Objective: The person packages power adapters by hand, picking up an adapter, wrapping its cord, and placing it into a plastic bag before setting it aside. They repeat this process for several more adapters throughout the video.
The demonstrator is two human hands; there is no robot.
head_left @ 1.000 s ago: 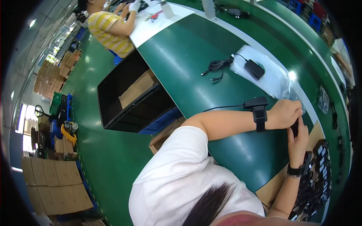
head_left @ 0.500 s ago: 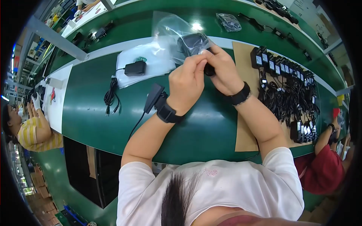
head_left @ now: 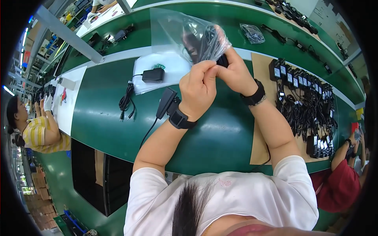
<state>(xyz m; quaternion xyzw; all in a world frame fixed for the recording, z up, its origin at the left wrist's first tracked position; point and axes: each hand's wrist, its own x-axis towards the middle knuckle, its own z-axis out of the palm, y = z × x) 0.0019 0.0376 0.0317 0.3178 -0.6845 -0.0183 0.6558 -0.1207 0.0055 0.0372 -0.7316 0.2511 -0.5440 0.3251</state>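
Note:
Both my hands are raised over the far part of the bench. My left hand (head_left: 198,90) pinches the mouth edge of a clear plastic bag (head_left: 165,29). My right hand (head_left: 237,74) is closed around a black power adapter (head_left: 191,44) and its bundled cable, its fingertips behind the bag's film. The adapter lies mostly inside the bag, blurred by the plastic. Below and left of the bag, a stack of white bags (head_left: 173,65) carries another black adapter (head_left: 153,75), whose coiled cable (head_left: 126,100) hangs onto the green bench.
Rows of black adapters with cables (head_left: 301,102) cover brown cardboard (head_left: 259,153) on the right. A bagged item (head_left: 252,33) lies on the green surface beyond. A corded black device (head_left: 167,101) sits at my left wrist. People work at both sides.
The adapter has gone deeper into the bag, and my right fingers now show through the film. The whole view has shifted slightly, with the bench appearing further right and lower.

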